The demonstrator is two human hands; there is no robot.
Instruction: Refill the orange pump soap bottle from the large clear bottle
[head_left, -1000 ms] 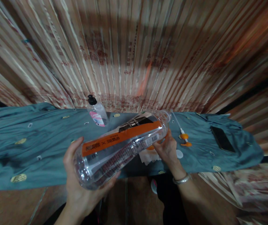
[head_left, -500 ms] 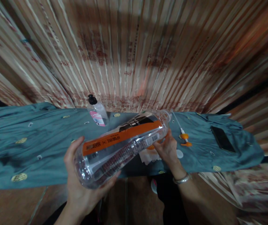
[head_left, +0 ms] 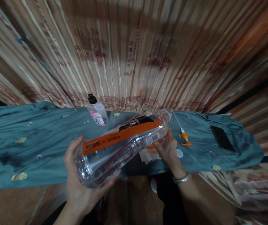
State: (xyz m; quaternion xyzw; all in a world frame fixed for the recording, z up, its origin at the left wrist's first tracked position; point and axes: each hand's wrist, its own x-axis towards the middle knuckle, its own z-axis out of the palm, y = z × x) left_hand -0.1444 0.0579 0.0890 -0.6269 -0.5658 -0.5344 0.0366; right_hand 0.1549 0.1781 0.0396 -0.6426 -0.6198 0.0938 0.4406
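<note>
A large clear plastic bottle [head_left: 124, 140] with an orange-banded label is held tilted above the table, its uncapped neck pointing right. My left hand [head_left: 84, 184] is wrapped round its base. Near the shoulder, my right hand [head_left: 168, 150] grips it from below, some fingers hidden behind the bottle. Just right of the neck lies an orange and white pump dispenser head [head_left: 184, 137] with a long tube. Under the bottle is a pale, ragged-edged piece [head_left: 149, 156], partly covered by the bottle. A white disc [head_left: 179, 153] lies beside my right wrist.
A smaller clear bottle [head_left: 98, 114] with a black cap and pink label stands at the back left. A black phone [head_left: 222, 139] lies toward the right. A green patterned cloth [head_left: 54, 140] covers the narrow table. A striped curtain [head_left: 115, 56] hangs directly behind.
</note>
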